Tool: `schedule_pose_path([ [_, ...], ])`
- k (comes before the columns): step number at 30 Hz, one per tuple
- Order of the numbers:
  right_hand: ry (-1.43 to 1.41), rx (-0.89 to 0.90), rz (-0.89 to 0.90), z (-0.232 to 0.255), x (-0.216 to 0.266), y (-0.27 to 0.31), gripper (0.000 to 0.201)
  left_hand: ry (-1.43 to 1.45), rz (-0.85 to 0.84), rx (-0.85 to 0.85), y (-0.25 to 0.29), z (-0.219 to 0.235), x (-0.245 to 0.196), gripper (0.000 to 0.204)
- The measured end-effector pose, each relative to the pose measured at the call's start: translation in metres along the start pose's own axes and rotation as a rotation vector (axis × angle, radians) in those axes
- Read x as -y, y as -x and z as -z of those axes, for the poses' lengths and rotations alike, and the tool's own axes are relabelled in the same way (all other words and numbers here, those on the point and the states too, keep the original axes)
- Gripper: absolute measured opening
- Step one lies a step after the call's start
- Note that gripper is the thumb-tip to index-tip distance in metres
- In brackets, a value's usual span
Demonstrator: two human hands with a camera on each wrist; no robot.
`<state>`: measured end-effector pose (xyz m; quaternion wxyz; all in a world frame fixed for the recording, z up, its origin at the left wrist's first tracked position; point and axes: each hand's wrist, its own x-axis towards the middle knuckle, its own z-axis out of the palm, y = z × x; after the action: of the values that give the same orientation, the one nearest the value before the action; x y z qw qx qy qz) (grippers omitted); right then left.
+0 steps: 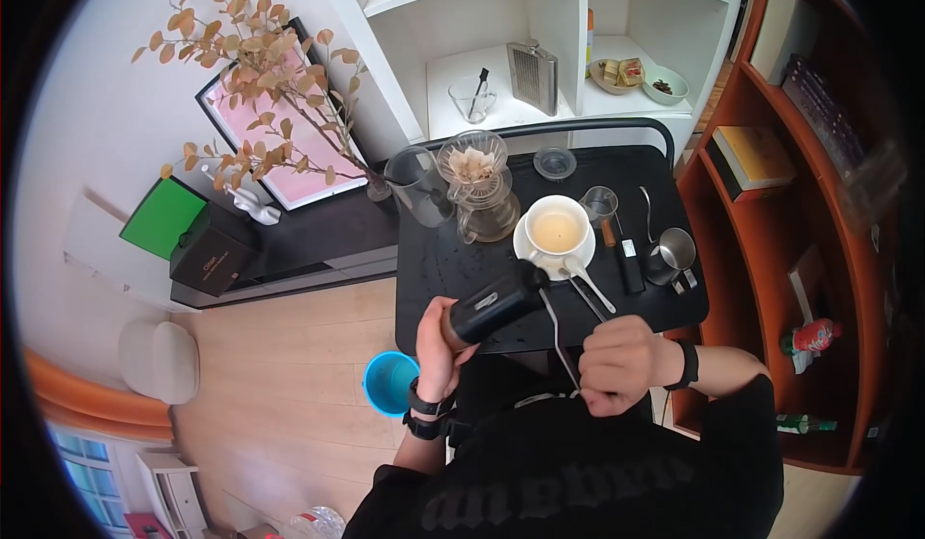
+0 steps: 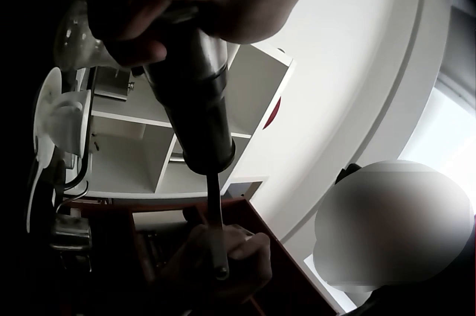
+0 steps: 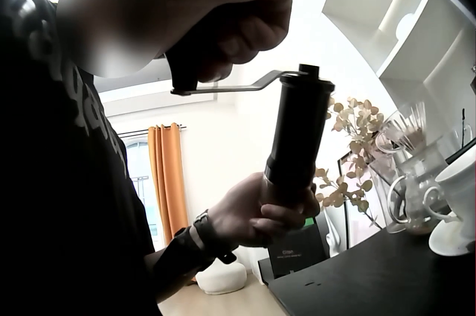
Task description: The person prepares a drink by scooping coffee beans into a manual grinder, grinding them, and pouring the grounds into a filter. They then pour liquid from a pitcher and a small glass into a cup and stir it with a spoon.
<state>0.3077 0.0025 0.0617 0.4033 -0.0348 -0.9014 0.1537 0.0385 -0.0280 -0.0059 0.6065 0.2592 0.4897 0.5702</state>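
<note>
My left hand (image 1: 438,351) grips the lower body of a black hand coffee grinder (image 1: 493,303), which is tilted in front of the table edge. From its top a bent metal crank (image 1: 561,341) reaches toward my right hand (image 1: 619,361). In the right wrist view the right hand's fingers (image 3: 249,37) curl round the dark knob (image 3: 182,70) at the crank's end. The left hand wraps the grinder's base there too. Beyond the grinder, a white cup (image 1: 557,219) of pale liquid sits on a saucer (image 1: 521,242).
On the black table (image 1: 429,293) stand a glass dripper with a paper filter (image 1: 474,165) over a glass server (image 1: 493,216), and a metal pitcher (image 1: 672,253). White spoons (image 1: 590,287) lie near the cup. A blue bucket (image 1: 387,385) stands on the floor; wooden shelves (image 1: 742,240) rise at right.
</note>
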Motion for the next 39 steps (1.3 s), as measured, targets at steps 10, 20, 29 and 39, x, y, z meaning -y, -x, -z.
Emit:
schedule_pose_path([
  [10, 0.353, -0.231, -0.763, 0.018, -0.038, -0.003, 0.014, -0.281, -0.064, 0.522, 0.008, 0.0, 0.008, 0.03],
  [20, 0.012, -0.139, -0.042, -0.001, 0.005, 0.001, 0.014, -0.586, -0.298, 0.199, -0.002, -0.004, 0.016, 0.031],
  [29, 0.257, 0.218, -0.686, -0.002, 0.003, 0.016, 0.016, 0.144, 0.005, 0.053, 0.006, 0.006, 0.005, 0.039],
  [39, 0.228, -0.354, -0.808, 0.009, -0.015, -0.006, 0.012, -0.227, -0.115, 0.376, 0.005, 0.006, 0.034, 0.032],
])
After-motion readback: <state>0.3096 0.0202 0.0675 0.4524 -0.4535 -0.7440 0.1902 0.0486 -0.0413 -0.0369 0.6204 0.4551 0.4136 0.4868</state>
